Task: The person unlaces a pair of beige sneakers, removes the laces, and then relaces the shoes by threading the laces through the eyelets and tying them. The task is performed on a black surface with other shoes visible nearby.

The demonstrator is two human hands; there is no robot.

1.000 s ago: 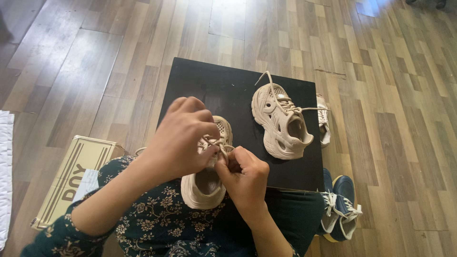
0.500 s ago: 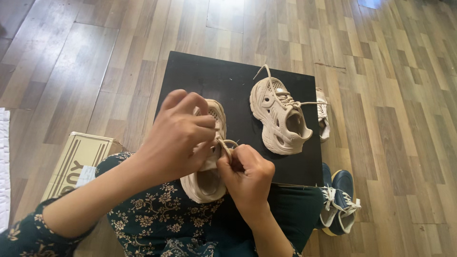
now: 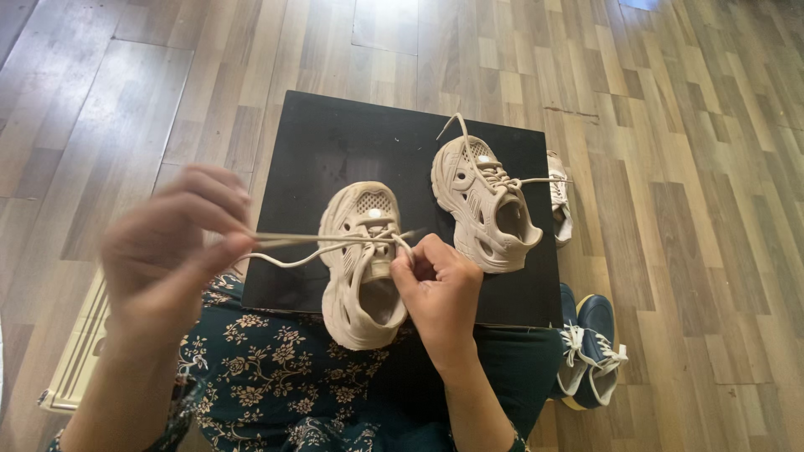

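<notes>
At the left edge of the view, partly hidden under the left forearm, a pale cardboard box (image 3: 75, 368) lies flat on the wood floor (image 3: 126, 109); its print is too cut off to make out.

A beige shoe (image 3: 362, 266) sits on the near edge of a black board (image 3: 335, 142), its heel overhanging toward the person's lap and its toe pointing away, so its long axis runs near to far. The left hand (image 3: 172, 259), blurred, is closed around the beige lace (image 3: 310, 243) and holds it stretched out sideways to the left of the shoe. The right hand (image 3: 440, 289) pinches the lace at the shoe's tongue, fingers curled shut.

A second beige shoe (image 3: 486, 205) stands to the right on the board, toe away, laces loose. A white shoe (image 3: 559, 197) peeks past the board's right edge, and a navy sneaker (image 3: 590, 347) rests on the floor beside the right knee.
</notes>
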